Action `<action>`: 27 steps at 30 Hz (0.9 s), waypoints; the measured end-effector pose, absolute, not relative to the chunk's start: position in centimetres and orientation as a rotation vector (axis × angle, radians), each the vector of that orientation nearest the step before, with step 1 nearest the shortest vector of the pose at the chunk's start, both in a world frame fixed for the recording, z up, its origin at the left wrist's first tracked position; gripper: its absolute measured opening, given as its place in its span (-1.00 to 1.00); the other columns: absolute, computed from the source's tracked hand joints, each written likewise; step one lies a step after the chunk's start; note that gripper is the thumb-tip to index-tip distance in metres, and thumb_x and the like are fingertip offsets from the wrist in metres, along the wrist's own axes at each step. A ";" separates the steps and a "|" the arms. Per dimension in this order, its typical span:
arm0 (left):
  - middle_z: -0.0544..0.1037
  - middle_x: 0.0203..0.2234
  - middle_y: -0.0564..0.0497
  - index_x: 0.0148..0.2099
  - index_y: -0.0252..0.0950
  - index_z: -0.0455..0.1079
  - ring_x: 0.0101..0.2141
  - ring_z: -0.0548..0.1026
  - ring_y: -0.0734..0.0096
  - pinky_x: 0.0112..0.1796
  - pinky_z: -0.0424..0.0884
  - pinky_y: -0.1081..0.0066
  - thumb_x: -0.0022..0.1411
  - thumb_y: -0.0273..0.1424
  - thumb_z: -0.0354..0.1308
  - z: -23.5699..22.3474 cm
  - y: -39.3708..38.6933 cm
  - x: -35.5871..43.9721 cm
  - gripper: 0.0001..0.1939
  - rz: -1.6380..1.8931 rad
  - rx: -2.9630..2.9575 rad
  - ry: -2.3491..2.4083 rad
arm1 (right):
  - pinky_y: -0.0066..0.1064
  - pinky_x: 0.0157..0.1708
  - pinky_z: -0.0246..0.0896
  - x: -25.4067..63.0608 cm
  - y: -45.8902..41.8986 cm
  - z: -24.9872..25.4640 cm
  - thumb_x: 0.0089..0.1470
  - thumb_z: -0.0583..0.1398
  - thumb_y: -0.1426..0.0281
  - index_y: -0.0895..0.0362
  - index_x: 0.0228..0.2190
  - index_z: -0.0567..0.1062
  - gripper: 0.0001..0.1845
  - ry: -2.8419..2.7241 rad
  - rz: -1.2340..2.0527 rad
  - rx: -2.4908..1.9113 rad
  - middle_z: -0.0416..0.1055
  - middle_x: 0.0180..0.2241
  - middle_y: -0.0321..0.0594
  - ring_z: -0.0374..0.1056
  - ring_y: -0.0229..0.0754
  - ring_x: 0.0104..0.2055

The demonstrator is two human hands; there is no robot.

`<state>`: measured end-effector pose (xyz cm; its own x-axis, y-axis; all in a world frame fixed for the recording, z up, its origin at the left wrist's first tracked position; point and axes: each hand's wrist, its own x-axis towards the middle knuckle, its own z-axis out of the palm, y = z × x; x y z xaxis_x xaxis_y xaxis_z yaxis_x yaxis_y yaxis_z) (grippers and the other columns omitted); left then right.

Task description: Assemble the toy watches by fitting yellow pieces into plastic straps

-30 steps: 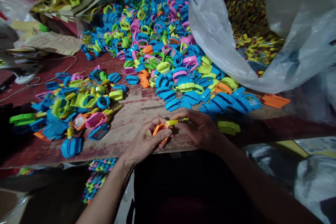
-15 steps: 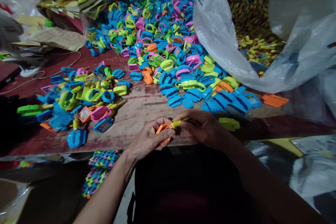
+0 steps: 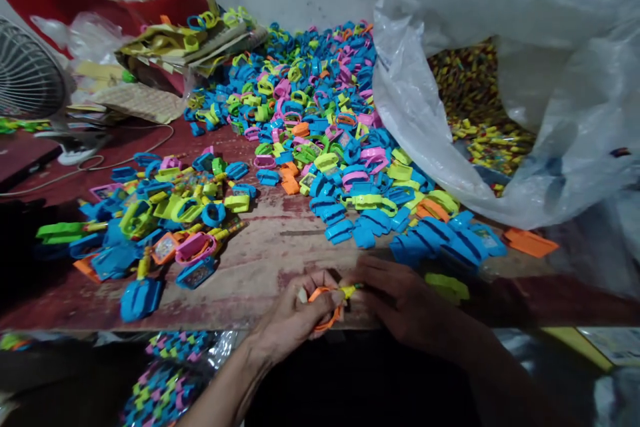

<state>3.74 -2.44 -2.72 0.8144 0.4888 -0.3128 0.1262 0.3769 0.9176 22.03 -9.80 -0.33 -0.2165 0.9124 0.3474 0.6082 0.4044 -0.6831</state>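
My left hand is closed around an orange plastic toy watch, held low at the table's front edge. From the watch's right side sticks out a small yellow tube with a greenish tip. My right hand pinches at the tube's outer end; its fingertips are partly in shadow. How far the tube sits in the watch is hidden by my fingers. To the left lies a heap of toy watches, several with yellow tubes attached. Blue toy watches and a yellow-green one lie near my right hand.
A large pile of coloured toy watches spreads to the back wall. At the right stands a white plastic sack with many yellow tubes. A fan and its cord are at the left. An orange piece lies near the sack.
The camera view has tilted up, so the table sits lower and more wall and the fan show. My hands stay together at the orange watch, which is turned slightly; less of the yellow tube shows.
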 end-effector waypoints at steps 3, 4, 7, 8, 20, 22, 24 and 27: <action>0.36 -0.52 0.07 -0.30 -0.30 0.33 -0.56 0.24 0.55 -0.53 0.14 0.53 0.23 -0.03 0.08 -0.3 -0.7 1.7 -0.60 0.272 1.500 0.754 | -0.46 -0.26 0.32 21.4 -9.2 -1.3 0.19 0.15 0.49 0.09 -0.04 0.46 -0.71 -1.810 0.545 -1.361 0.48 -0.29 -0.24 0.40 -0.26 -0.31; 0.41 -0.49 0.05 -0.25 -0.30 0.37 -0.52 0.30 0.49 -0.50 0.19 0.50 0.24 -0.03 0.05 0.9 0.6 0.4 -0.60 0.295 1.672 0.877 | -0.45 -0.32 0.33 21.3 -8.8 -1.7 0.17 0.16 0.48 0.10 0.06 0.39 -0.59 -1.738 0.540 -1.416 0.49 -0.27 -0.23 0.39 -0.27 -0.37; 0.53 -0.36 -0.10 -0.09 -0.30 0.43 -0.33 0.48 0.16 -0.32 0.36 0.28 0.25 -0.04 -0.02 4.6 6.0 -4.3 -0.54 0.518 2.216 1.601 | -0.39 -0.38 0.36 21.2 -7.6 -3.2 0.15 0.15 0.47 0.18 0.16 0.30 -0.47 -1.596 0.419 -1.605 0.52 -0.24 -0.16 0.40 -0.23 -0.45; 0.55 -0.25 -0.15 0.01 -0.31 0.42 -0.19 0.50 0.02 -0.22 0.38 0.17 0.27 -0.07 -0.02 5.6 7.9 -5.7 -0.52 0.558 2.343 1.820 | -0.34 -0.33 0.39 21.2 -7.2 -3.7 0.16 0.13 0.47 0.19 0.10 0.37 -0.54 -1.603 0.337 -1.647 0.54 -0.24 -0.12 0.45 -0.18 -0.39; 0.48 0.00 -0.17 0.19 -0.24 0.30 -0.08 0.47 0.17 -0.14 0.39 0.28 0.31 -0.47 -0.04 1.2 12.3 5.0 -0.59 0.308 2.839 1.367 | -0.28 -0.28 0.50 20.9 -4.8 -5.4 0.20 0.01 0.49 0.12 0.09 0.42 -0.55 -1.767 -0.151 -1.798 0.57 -0.12 -0.08 0.56 -0.02 -0.18; 0.42 0.07 -0.16 0.18 -0.18 0.31 -0.01 0.41 0.14 -0.08 0.37 0.25 0.27 -0.54 -0.03 0.8 13.2 6.8 -0.54 0.287 2.867 1.295 | -0.24 -0.22 0.51 21.3 -5.4 -4.6 0.22 0.00 0.49 0.12 0.06 0.43 -0.58 -1.756 -0.137 -1.749 0.57 -0.10 -0.06 0.54 -0.01 -0.13; 0.39 0.09 -0.19 0.15 -0.19 0.35 0.03 0.36 0.07 -0.05 0.35 0.19 0.23 -0.56 -0.01 0.7 14.1 7.4 -0.54 0.267 2.886 1.216 | -0.23 -0.20 0.50 21.5 -6.3 -3.7 0.23 0.00 0.48 0.13 -0.02 0.48 -0.63 -1.715 -0.090 -1.704 0.58 -0.14 -0.06 0.55 -0.03 -0.15; 0.45 -0.04 -0.26 0.04 -0.31 0.44 -0.05 0.38 0.00 -0.06 0.35 0.12 0.19 -0.45 0.09 0.4 15.0 7.2 -0.64 0.257 2.898 1.099 | -0.27 -0.25 0.49 21.7 -7.7 -2.5 0.22 0.02 0.49 0.11 -0.14 0.53 -0.68 -1.657 0.037 -1.652 0.59 -0.24 -0.11 0.55 -0.07 -0.24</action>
<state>7.22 15.04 0.37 0.7366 0.6611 0.1431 0.6558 -0.7498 0.0879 21.67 -7.72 -2.47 0.1492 0.8588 0.4901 0.8364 0.1548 -0.5259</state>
